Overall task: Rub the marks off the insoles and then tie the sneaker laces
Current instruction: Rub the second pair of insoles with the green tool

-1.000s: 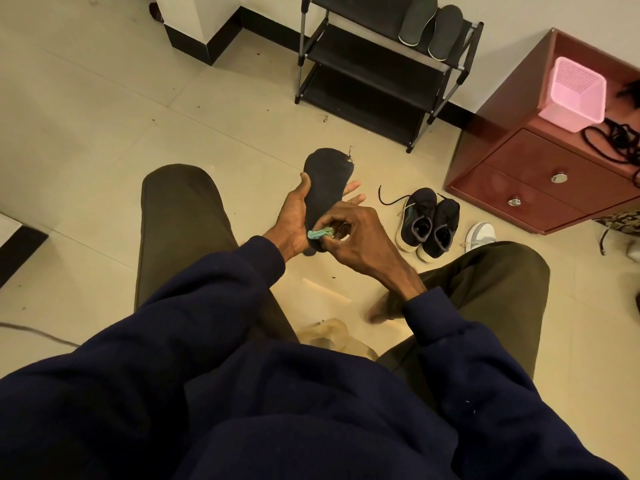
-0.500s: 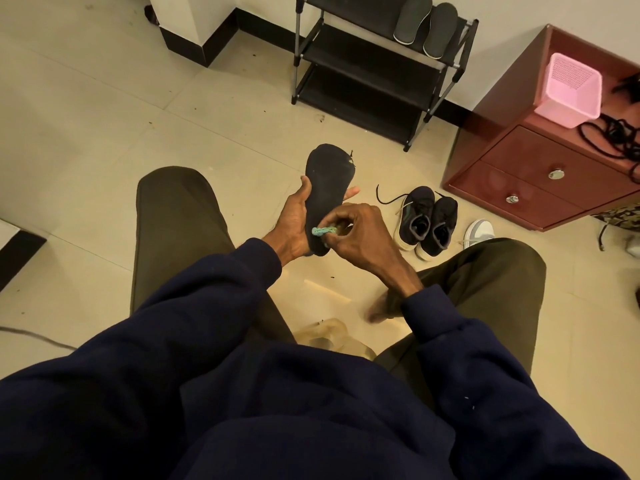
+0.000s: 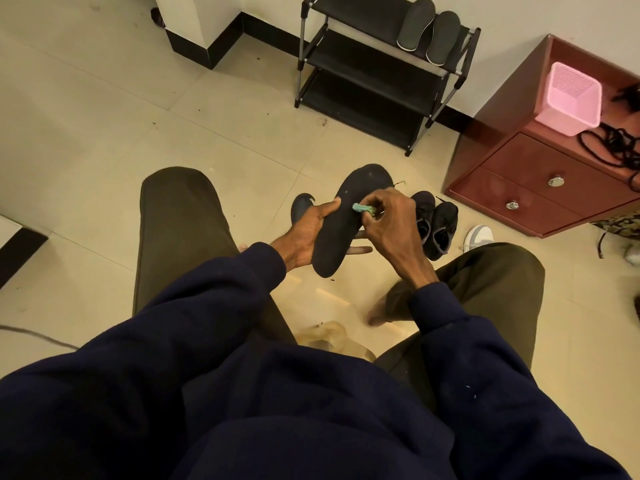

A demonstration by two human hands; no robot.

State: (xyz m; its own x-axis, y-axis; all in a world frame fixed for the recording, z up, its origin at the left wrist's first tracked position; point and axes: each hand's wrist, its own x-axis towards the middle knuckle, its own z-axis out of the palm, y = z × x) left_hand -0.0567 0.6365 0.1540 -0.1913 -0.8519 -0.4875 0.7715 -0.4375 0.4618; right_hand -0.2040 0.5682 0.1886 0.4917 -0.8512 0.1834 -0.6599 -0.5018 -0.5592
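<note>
head view | worn on person's head | faces forward-down | lap near, floor beyond | single view

The floor is pale beige tile with thin grout lines and small dark specks, lit warm and yellowish, and a thin grey cable crosses it at the left edge. A white wall with black skirting runs along the far side, stepping out around a square pillar. Against the wall stands a black three-shelf rack, and just right of it a red-brown cabinet with two drawers and silver knobs, a pink basket and tangled black cords on top.
</note>
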